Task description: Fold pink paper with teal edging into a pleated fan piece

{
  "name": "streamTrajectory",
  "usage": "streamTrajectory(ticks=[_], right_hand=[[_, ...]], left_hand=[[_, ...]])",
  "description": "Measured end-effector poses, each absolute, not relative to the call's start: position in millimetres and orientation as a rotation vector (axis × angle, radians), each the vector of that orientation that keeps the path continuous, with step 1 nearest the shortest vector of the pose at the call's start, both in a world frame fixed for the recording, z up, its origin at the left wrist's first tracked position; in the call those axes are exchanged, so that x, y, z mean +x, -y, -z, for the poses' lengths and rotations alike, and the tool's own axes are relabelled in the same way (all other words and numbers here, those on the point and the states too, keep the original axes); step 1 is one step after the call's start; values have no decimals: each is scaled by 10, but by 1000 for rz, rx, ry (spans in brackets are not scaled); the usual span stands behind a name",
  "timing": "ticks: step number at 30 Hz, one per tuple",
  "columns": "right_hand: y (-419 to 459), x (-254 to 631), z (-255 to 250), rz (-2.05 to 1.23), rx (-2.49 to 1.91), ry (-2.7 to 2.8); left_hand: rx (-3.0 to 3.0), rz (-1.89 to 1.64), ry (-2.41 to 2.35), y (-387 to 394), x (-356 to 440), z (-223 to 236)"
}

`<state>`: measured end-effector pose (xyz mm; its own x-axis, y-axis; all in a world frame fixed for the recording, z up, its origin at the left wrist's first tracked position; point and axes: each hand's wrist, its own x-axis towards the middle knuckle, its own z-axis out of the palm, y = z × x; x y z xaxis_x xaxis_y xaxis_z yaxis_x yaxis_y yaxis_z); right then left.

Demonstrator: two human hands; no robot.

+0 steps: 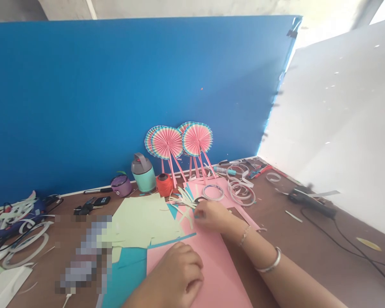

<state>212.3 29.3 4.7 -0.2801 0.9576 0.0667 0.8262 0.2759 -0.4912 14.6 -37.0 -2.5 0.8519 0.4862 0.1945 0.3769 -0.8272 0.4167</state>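
Observation:
My left hand [179, 271] rests loosely curled on a pink paper sheet [216, 267], with nothing showing in the gap by its thumb. Farther forward, my right hand [210, 215] has its fingers closed beside a pile of pale paper strips [182, 197]. A dark curved loop [200, 199] shows just behind those fingers; what they hold, if anything, is hidden. Pale green paper [141, 218] and a teal sheet [126, 273] lie to the left, partly overlapping the pink one. A narrow blue strip [172, 240] runs along the pink sheet's far edge.
Several pleated paper fans [167, 143] lean on the blue partition [122, 85]. Before it stand a teal container [143, 176], a red thread spool [164, 184] and a purple cup [121, 186]. White tape rolls [242, 192] and a black corded tool [311, 203] lie right; tangled cables [22, 222] left.

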Motion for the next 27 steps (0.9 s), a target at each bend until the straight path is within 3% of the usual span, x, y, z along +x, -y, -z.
streamTrajectory(ticks=[5,11,13,19,27], right_hand=[[-294,2011,68,-113,-1599,2416],[-331,2033,90,-245,-1556,2290],[-329,2048,66,-360,-1483,2259],[-237,2007,-136,-1258,-924,1859],[-147,1917,-177,-1339,-848,1782]], left_hand=[[2713,-393,-684,377,153,11],[2683,-485,-808,348,153,65],[2621,-592,-933,319,145,56],[2344,-1011,-1248,213,91,5],[1875,-1166,-1181,169,91,20]])
